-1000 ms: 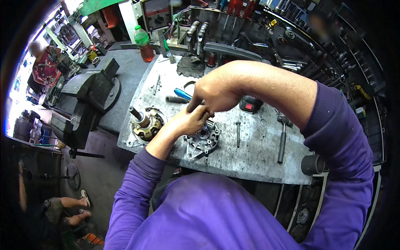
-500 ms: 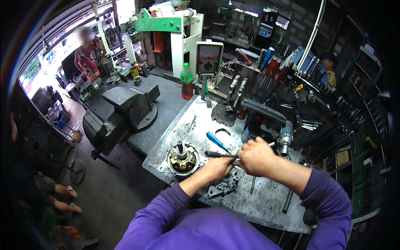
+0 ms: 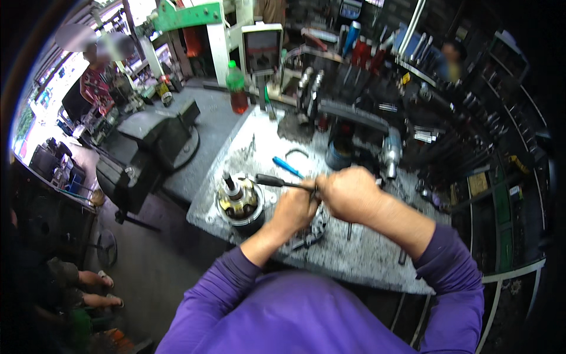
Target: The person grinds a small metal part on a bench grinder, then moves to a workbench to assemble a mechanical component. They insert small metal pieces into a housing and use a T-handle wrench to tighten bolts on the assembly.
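My left hand (image 3: pixel 296 207) and my right hand (image 3: pixel 354 192) are closed together over the workbench. Between them is a dark tool (image 3: pixel 272 180) with a black handle pointing left and a thin shaft; its other end is hidden by my fingers. To the left of my hands stands a round motor part (image 3: pixel 239 203) in a light metal housing, its shaft upright. Partly covered by my left hand and wrist, a metal casting (image 3: pixel 309 236) lies on the bench. Just beyond the tool is a blue-handled screwdriver (image 3: pixel 287 167), apart from my hands.
A bench vise (image 3: pixel 147 138) stands at left on the grey bench. Behind are a bottle (image 3: pixel 237 94) of red liquid and a dark rag (image 3: pixel 296 128). A blue-grey power tool (image 3: pixel 391 153) and racks of hand tools fill the right. Other people are at far left and right.
My view has shifted, so the bench appears higher and further left. The tool's black handle has moved closer to the motor part and stands out more from my hands, which stay closed.
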`<action>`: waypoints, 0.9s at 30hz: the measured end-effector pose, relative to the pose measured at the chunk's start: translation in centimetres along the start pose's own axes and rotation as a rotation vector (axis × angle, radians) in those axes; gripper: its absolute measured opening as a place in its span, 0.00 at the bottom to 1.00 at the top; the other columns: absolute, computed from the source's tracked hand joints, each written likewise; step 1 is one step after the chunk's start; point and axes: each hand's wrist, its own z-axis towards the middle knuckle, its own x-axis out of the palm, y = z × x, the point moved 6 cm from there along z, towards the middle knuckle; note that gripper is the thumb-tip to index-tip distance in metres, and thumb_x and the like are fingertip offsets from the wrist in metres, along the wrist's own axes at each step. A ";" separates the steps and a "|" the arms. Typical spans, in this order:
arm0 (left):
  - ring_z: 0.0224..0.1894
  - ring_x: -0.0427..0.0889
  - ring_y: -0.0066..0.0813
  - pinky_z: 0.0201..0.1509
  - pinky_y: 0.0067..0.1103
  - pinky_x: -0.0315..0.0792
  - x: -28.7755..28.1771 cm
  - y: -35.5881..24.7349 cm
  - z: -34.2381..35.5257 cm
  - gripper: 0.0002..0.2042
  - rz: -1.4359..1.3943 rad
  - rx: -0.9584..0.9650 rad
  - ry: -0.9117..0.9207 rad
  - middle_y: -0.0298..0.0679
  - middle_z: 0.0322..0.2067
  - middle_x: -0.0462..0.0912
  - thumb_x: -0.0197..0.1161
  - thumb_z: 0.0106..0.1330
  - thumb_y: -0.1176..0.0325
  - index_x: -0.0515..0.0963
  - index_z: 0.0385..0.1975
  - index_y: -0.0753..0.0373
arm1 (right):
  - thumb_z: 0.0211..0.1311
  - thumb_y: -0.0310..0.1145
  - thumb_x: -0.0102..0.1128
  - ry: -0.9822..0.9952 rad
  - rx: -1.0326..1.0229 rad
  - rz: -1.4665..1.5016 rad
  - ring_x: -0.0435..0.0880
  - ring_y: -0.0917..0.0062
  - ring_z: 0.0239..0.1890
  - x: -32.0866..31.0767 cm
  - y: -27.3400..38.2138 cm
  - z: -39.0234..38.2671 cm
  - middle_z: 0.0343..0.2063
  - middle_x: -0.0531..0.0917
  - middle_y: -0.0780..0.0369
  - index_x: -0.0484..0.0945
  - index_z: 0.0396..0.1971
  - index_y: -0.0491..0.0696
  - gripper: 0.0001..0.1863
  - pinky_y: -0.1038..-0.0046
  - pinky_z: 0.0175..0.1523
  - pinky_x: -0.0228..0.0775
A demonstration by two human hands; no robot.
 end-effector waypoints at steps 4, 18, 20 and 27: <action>0.34 0.82 0.55 0.40 0.40 0.74 -2.8 -3.8 0.8 0.07 -0.099 0.002 0.185 0.53 0.29 0.82 0.63 0.74 0.69 0.80 0.41 0.67 | 0.57 0.28 0.61 -0.051 0.032 0.072 0.91 0.55 0.33 -4.3 -1.0 -2.5 0.28 0.88 0.49 0.82 0.35 0.41 0.08 0.56 0.40 0.84; 0.31 0.80 0.43 0.40 0.35 0.73 -3.6 -1.3 -3.1 0.13 0.020 -0.195 0.358 0.47 0.26 0.80 0.61 0.80 0.62 0.80 0.39 0.67 | 0.66 0.34 0.65 0.135 0.117 0.206 0.88 0.54 0.37 -1.9 -1.8 -6.7 0.30 0.85 0.53 0.81 0.33 0.43 0.09 0.54 0.44 0.80; 0.33 0.84 0.43 0.42 0.35 0.75 -3.6 -1.0 -3.2 0.12 0.033 -0.187 0.348 0.47 0.28 0.83 0.61 0.79 0.62 0.81 0.41 0.67 | 0.65 0.35 0.65 0.142 0.111 0.181 0.88 0.54 0.35 -2.2 -2.2 -6.9 0.29 0.85 0.53 0.81 0.33 0.43 0.10 0.54 0.43 0.81; 0.42 0.87 0.54 0.48 0.35 0.80 -3.2 -0.6 -3.6 0.13 -0.043 -0.172 0.395 0.53 0.35 0.87 0.68 0.70 0.63 0.81 0.45 0.68 | 0.62 0.43 0.68 0.682 -0.316 0.354 0.88 0.53 0.33 -3.2 4.0 -4.8 0.26 0.86 0.49 0.84 0.29 0.41 0.17 0.55 0.40 0.81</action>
